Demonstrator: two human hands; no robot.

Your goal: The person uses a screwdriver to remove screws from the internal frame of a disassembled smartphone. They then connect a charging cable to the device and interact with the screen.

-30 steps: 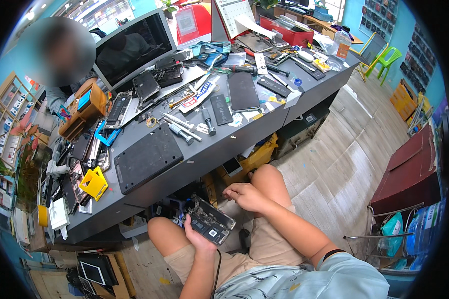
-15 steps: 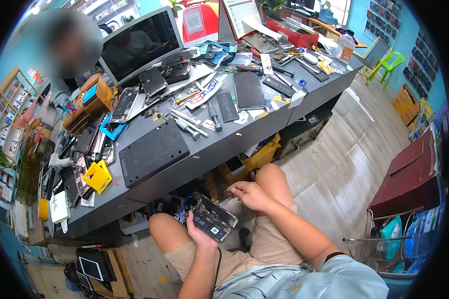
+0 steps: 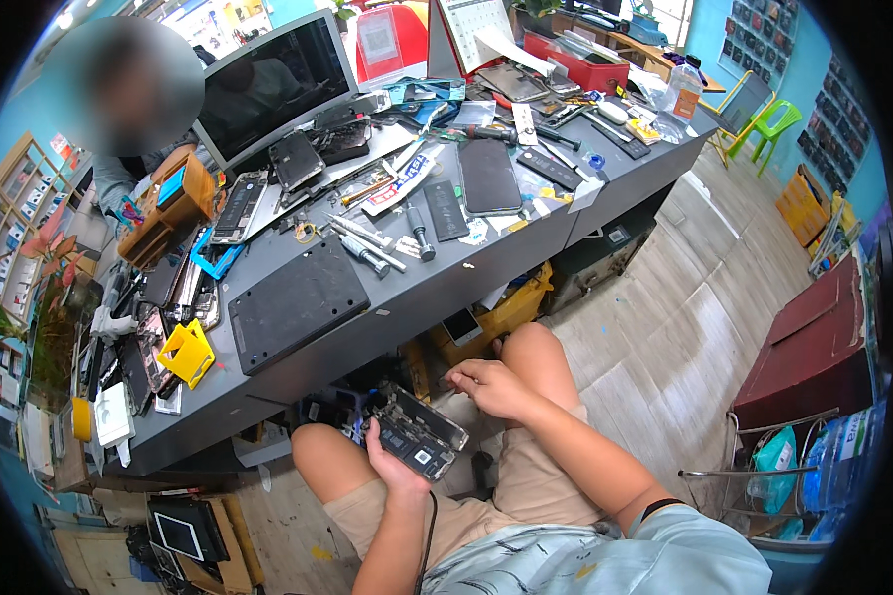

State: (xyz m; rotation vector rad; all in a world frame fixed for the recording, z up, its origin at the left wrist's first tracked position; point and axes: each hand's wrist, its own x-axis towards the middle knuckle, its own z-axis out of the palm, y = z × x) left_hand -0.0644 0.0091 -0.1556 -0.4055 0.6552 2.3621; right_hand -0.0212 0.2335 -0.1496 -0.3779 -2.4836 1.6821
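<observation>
Your left hand (image 3: 392, 464) grips the opened phone (image 3: 417, 433) over your lap, at six o'clock from the desk (image 3: 437, 283), internals exposed; your right hand (image 3: 488, 385), fingers pinched, works at its top edge, so I judge disassembly midway, reassembly outstanding.

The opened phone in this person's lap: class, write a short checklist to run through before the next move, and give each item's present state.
1. Opened phone gripped by the left hand: ok.
2. Phone's inner side turned up to view: ok.
3. Right hand holds a tool: cannot tell, fingertips too small to read.
4. Phone supported over the knees, not the grey workbench: ok.
5. Screwdrivers within reach on the workbench: ok.
</observation>
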